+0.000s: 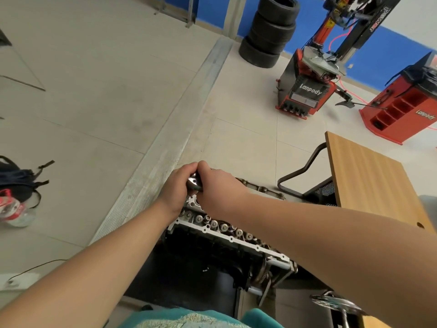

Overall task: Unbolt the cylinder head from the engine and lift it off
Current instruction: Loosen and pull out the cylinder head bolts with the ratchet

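Observation:
The cylinder head [227, 230] lies on top of the dark engine block [203, 263] in the lower middle, its pale rim and a row of valve springs showing. Above its far end, my left hand [177, 185] and my right hand [217, 188] meet and both grip a dark, shiny metal tool [194, 182], most of it hidden between the palms. What the tool sits on is covered by the hands. A chain [260, 189] runs along the far side of the head.
A wooden table [371, 178] with a black metal frame stands right of the engine. Stacked tyres [272, 31], a red tyre changer [307, 91] and a red balancer [402, 110] stand at the back. A dark bag and plastic bottle [14, 209] lie on the floor at left.

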Action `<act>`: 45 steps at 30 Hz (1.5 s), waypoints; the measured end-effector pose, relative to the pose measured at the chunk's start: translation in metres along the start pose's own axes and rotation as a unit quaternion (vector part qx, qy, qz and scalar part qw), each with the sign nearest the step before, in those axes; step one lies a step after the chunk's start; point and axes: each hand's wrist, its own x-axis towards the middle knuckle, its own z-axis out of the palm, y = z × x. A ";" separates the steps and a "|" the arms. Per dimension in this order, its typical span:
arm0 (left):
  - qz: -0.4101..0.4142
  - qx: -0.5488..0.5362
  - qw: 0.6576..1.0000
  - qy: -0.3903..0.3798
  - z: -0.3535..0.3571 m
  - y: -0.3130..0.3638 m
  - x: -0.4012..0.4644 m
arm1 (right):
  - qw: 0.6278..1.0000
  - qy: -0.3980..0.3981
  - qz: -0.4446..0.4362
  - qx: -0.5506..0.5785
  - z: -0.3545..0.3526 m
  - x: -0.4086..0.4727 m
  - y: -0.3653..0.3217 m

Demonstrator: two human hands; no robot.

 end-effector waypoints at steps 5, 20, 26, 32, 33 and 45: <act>0.011 -0.026 0.994 0.102 0.015 -0.006 -0.003 | 0.999 -0.012 -0.022 0.034 -0.002 0.000 0.002; 0.100 0.084 0.987 0.097 0.012 0.004 -0.013 | 0.806 -0.297 0.077 0.506 -0.001 -0.068 0.067; 0.107 0.124 0.984 0.071 0.010 0.010 -0.020 | 0.728 -0.405 0.066 0.549 0.006 -0.076 0.092; 0.042 0.199 0.976 -0.084 -0.014 0.025 -0.029 | 0.789 -0.360 0.071 0.492 -0.006 -0.070 0.098; 0.032 0.230 0.968 -0.097 -0.018 0.028 -0.030 | 0.798 -0.356 0.069 0.481 -0.008 -0.069 0.097; 0.121 0.323 0.937 0.050 -0.004 0.007 -0.025 | 0.884 -0.302 0.031 0.356 -0.013 -0.058 0.096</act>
